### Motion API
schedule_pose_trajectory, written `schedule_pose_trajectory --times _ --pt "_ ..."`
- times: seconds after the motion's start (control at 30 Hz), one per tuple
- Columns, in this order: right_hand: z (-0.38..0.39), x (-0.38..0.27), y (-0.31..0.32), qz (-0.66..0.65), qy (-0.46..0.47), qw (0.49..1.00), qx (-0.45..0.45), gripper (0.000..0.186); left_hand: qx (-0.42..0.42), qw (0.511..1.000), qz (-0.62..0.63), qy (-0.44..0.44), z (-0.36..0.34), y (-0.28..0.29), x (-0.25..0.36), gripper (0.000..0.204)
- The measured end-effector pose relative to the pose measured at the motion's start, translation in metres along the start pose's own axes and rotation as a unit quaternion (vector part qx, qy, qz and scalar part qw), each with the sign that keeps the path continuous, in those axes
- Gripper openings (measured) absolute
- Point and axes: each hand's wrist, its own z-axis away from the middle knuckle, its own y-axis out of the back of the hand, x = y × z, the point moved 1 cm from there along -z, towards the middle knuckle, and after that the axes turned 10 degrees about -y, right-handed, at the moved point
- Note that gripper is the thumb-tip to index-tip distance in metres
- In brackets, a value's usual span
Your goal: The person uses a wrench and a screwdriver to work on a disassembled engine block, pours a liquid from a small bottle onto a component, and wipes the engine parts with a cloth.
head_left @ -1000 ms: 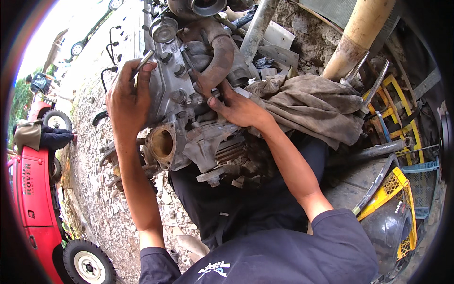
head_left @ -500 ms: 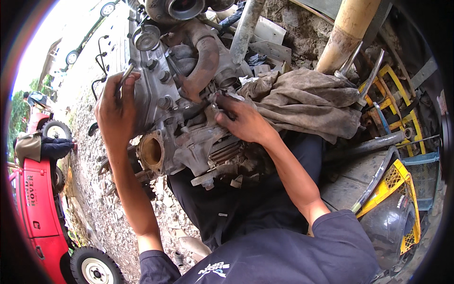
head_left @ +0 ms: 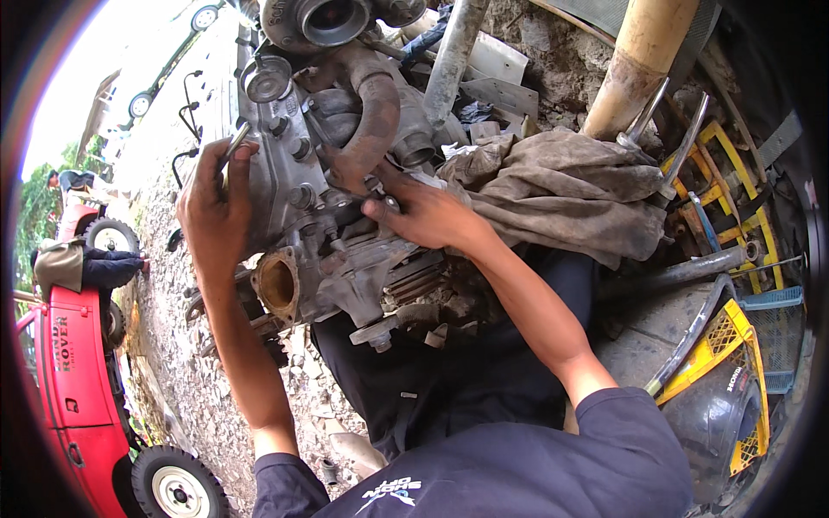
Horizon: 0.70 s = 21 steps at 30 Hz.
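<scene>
A grey metal engine [head_left: 345, 268] with a rusty curved exhaust pipe [head_left: 378, 116] lies in front of me. At its left side, my left hand [head_left: 211, 203] is closed around a slim metal rod [head_left: 235, 142], whose upper end sticks out past the thumb and fingers. My right hand [head_left: 427, 211] reaches in just below the exhaust pipe. Its fingers are closed on a shiny metal tool [head_left: 376, 185], likely a wrench, largely covered by the hand. A round flanged opening [head_left: 278, 285] faces me at the engine's lower left. Along the engine's top run several bolt heads [head_left: 301, 148].
To the right, a dirty brown cloth [head_left: 561, 190] is heaped beside the engine. A bamboo post [head_left: 643, 65], a yellow crate [head_left: 704, 350] and a dark helmet [head_left: 708, 414] are farther right. On the left, a person leans over a red vehicle [head_left: 78, 371] on gravel ground [head_left: 164, 328].
My right hand has shifted slightly up and left, and its metal tool shows more clearly below the exhaust pipe. The left hand keeps its hold on the rod. The whole view has moved a little.
</scene>
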Motion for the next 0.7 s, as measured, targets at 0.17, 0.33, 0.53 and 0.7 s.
schedule_pose_trajectory --times 0.17,0.33,0.53,0.7 --pt "0.0 0.002 -0.004 -0.003 -0.02 1.0 0.017 0.088 -0.03 0.999 -0.006 0.03 0.003 0.002 0.001 0.02" --pt "-0.002 -0.015 0.019 0.047 -0.092 0.99 -0.094 0.088 -0.016 0.999 -0.033 -0.007 0.001 0.003 0.003 0.02" --pt "-0.006 -0.008 -0.006 -0.011 -0.075 0.996 0.041 0.08 0.028 0.998 0.0 -0.049 0.001 0.002 0.003 0.022" --pt "-0.002 0.005 -0.005 -0.001 -0.11 0.992 0.064 0.068 0.018 1.0 -0.001 -0.014 0.005 0.002 0.005 0.023"
